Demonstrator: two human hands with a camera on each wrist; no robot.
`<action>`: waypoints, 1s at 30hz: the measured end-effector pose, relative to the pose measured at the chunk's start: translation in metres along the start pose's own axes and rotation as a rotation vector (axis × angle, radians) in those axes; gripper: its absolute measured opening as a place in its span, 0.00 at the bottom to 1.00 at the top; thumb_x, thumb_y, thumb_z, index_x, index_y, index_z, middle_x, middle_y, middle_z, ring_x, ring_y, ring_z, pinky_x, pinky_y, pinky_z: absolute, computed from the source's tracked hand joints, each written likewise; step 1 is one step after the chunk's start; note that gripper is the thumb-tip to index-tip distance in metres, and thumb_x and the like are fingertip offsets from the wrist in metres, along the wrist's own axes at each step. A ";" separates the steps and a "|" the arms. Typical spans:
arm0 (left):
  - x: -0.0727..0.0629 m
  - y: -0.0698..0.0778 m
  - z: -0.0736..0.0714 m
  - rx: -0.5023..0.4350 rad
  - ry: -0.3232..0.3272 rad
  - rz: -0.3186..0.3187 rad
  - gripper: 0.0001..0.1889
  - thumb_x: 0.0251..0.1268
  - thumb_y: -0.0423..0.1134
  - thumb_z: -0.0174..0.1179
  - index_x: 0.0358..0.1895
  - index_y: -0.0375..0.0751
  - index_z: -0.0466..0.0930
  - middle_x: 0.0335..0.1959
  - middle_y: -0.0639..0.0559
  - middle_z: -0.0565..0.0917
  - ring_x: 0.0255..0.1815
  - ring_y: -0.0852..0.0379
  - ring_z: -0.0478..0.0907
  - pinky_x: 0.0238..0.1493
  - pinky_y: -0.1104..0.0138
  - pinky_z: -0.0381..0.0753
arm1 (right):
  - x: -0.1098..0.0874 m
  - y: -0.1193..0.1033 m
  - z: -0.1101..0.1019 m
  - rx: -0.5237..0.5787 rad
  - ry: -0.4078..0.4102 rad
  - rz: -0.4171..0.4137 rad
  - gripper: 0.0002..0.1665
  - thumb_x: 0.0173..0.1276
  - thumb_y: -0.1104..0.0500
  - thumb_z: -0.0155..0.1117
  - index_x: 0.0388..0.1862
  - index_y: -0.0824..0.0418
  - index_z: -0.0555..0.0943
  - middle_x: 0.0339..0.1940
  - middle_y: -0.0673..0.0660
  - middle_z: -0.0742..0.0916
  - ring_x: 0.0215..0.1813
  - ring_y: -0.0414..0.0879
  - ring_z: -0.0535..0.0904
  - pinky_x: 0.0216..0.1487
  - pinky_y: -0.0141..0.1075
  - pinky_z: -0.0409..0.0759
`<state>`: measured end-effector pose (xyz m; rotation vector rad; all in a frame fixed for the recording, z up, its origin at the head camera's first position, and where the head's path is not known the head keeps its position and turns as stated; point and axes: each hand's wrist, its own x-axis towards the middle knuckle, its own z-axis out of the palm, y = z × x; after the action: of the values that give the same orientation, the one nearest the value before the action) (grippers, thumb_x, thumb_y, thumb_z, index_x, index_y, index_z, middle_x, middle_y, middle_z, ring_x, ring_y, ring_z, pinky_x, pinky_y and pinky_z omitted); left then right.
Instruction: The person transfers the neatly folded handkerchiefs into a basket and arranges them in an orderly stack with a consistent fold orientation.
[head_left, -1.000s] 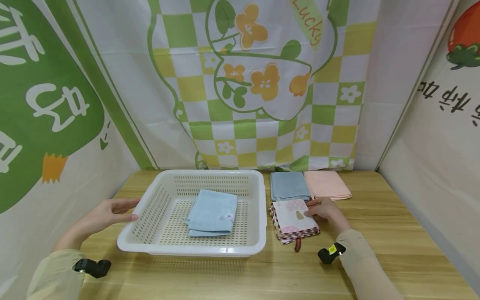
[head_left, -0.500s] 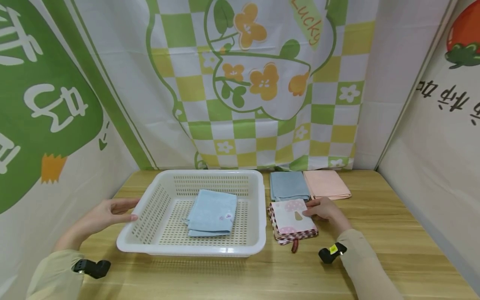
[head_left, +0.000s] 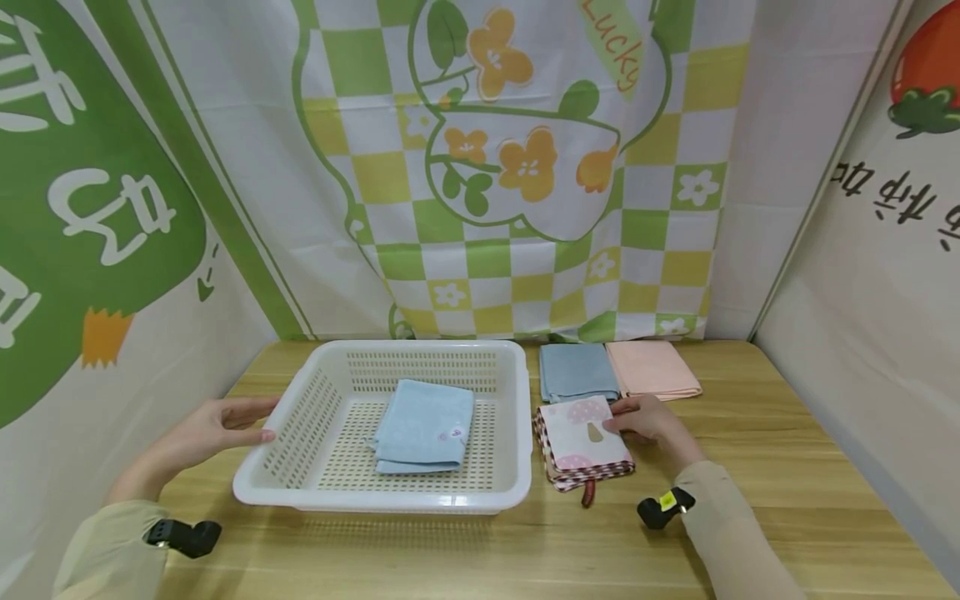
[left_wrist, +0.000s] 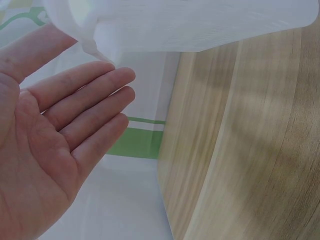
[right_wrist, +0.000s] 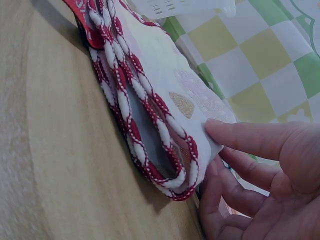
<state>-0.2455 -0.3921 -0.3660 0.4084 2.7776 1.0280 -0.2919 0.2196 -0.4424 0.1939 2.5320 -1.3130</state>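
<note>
In the head view, a white plastic basket [head_left: 247, 492] stands on the table. A folded light-blue towel [head_left: 426, 425] lies inside it. My left hand [head_left: 198, 437] is at the basket's left rim, touching it with thumb and fingertips; the left wrist view shows its fingers [left_wrist: 100, 95] straight. Right of the basket lies a folded white towel [head_left: 581, 433] with pink mushroom prints, a red-and-white stitched edge and a dark red loop. My right hand [head_left: 651, 421] pinches its right edge, thumb on top. In the right wrist view, the other fingers [right_wrist: 240, 190] curl at and partly under the towel's corner.
Behind the printed towel lie a folded grey-blue towel [head_left: 577, 372] and a folded pink towel [head_left: 654, 368], side by side near the table's back edge. Printed curtains [head_left: 525, 275] close off the back and sides. Bare wood table [head_left: 570, 554] shows at the front.
The printed towel has shifted slightly to the left with my right hand at its edge. My left hand and the basket have stayed almost still.
</note>
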 end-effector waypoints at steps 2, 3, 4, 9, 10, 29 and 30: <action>0.000 0.000 0.000 -0.004 -0.002 0.003 0.34 0.64 0.49 0.61 0.68 0.35 0.65 0.66 0.35 0.69 0.66 0.29 0.64 0.55 0.40 0.73 | -0.001 0.000 0.000 0.026 0.000 0.001 0.25 0.59 0.58 0.70 0.53 0.69 0.78 0.41 0.57 0.83 0.31 0.42 0.73 0.30 0.31 0.72; 0.000 0.000 0.000 -0.006 -0.001 0.001 0.34 0.63 0.49 0.61 0.68 0.36 0.65 0.66 0.35 0.69 0.66 0.30 0.64 0.56 0.40 0.73 | -0.001 0.000 0.001 0.038 0.001 0.002 0.25 0.59 0.59 0.70 0.53 0.69 0.78 0.41 0.57 0.83 0.30 0.42 0.73 0.29 0.31 0.72; 0.000 0.000 0.000 -0.006 -0.003 0.006 0.34 0.64 0.49 0.61 0.68 0.35 0.64 0.66 0.34 0.69 0.66 0.29 0.64 0.55 0.40 0.73 | -0.002 -0.001 0.001 0.049 0.000 0.002 0.25 0.59 0.59 0.70 0.53 0.69 0.77 0.41 0.56 0.82 0.30 0.41 0.73 0.29 0.31 0.73; -0.001 0.001 0.000 -0.010 -0.006 0.013 0.33 0.64 0.48 0.60 0.68 0.35 0.64 0.66 0.35 0.69 0.66 0.29 0.64 0.55 0.40 0.73 | -0.003 -0.002 0.000 0.101 -0.003 0.012 0.25 0.58 0.60 0.70 0.52 0.70 0.76 0.44 0.58 0.82 0.36 0.41 0.76 0.35 0.32 0.80; -0.001 0.001 -0.001 -0.010 -0.006 0.017 0.33 0.64 0.47 0.60 0.68 0.35 0.64 0.66 0.34 0.69 0.66 0.29 0.64 0.55 0.40 0.73 | -0.003 -0.002 0.000 0.106 -0.007 0.013 0.25 0.58 0.60 0.70 0.52 0.70 0.76 0.44 0.58 0.82 0.36 0.40 0.77 0.36 0.33 0.81; 0.000 0.000 0.001 -0.008 0.002 -0.009 0.34 0.63 0.50 0.61 0.68 0.36 0.65 0.66 0.36 0.69 0.66 0.30 0.64 0.56 0.40 0.72 | -0.002 0.000 0.002 0.178 -0.039 0.035 0.28 0.61 0.60 0.68 0.57 0.72 0.72 0.48 0.63 0.82 0.39 0.43 0.79 0.41 0.39 0.84; 0.000 -0.001 0.001 -0.009 0.002 -0.009 0.34 0.63 0.50 0.61 0.68 0.36 0.65 0.66 0.36 0.70 0.66 0.30 0.64 0.56 0.40 0.72 | -0.002 -0.001 0.002 0.179 -0.040 0.032 0.28 0.61 0.60 0.68 0.57 0.72 0.72 0.49 0.63 0.81 0.39 0.43 0.79 0.41 0.39 0.84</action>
<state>-0.2454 -0.3920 -0.3670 0.3942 2.7724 1.0392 -0.2896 0.2180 -0.4421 0.2418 2.3685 -1.5156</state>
